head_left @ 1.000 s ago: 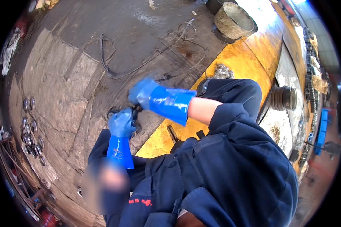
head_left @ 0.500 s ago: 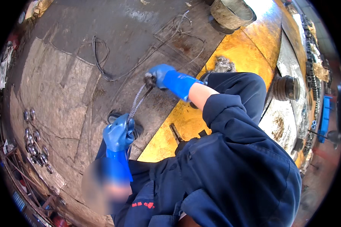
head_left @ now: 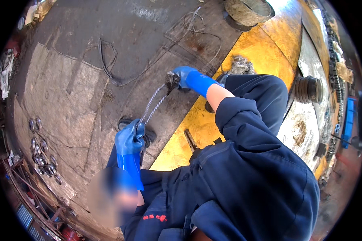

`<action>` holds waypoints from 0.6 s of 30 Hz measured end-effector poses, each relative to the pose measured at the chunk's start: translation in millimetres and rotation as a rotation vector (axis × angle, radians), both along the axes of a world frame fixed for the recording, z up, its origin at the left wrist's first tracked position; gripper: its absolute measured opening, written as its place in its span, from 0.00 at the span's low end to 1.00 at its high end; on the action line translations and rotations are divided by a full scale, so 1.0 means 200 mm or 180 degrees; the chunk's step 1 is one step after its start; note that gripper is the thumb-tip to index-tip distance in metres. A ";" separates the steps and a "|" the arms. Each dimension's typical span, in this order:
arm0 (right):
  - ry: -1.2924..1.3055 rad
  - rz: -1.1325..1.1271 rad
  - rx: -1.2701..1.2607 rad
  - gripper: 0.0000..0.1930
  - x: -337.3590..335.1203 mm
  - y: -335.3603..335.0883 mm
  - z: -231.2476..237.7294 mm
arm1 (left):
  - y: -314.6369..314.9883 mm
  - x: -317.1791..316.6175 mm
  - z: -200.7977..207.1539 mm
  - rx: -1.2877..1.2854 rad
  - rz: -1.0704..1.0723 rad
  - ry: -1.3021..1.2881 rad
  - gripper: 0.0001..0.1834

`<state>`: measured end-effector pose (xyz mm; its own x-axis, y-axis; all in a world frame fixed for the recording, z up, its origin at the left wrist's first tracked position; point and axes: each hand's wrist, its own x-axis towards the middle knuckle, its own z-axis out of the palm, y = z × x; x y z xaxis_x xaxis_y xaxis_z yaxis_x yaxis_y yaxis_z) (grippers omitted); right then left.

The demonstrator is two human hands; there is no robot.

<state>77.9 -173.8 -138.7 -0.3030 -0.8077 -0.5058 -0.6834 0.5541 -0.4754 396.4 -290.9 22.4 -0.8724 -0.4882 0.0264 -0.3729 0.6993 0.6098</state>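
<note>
A twisted steel wire rope runs between my hands as two strands, bowed slightly apart. My left hand, in a blue rubber glove, is closed around the near end of the strands. Farther off and to the right, my gloved right hand grips a dark, dirty rag, and the strands go into it. What the fingers do under the rag is hidden. Beyond my hands, a long thin cable curls over the floor with loops at both ends.
Several metal rings lie on the floor at the left. A round metal drum stands at the far right, with a crumpled grey rag nearer me on a yellow plate. A ribbed cylinder sits right of my knee.
My right hand has shifted right with the rag, a little farther from my left hand. Between them the rope strands now stand wider apart.
</note>
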 end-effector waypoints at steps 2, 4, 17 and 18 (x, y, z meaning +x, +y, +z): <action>-0.0155 -0.0017 0.0209 0.17 -0.05 0.01 0.02 | 0.00 0.00 -0.01 -0.0016 0.0166 0.0086 0.09; 0.0089 -0.0234 -0.0016 0.17 -0.13 0.07 0.01 | -0.04 0.00 -0.05 0.0199 0.0310 -0.0073 0.08; -0.4265 -0.4179 -0.1708 0.08 -0.06 0.42 0.08 | -0.12 0.09 -0.07 0.2659 0.2255 0.0391 0.16; -0.4088 -0.4071 -0.1399 0.08 -0.09 0.54 -0.11 | -0.10 0.00 -0.03 0.2713 0.2123 0.0349 0.16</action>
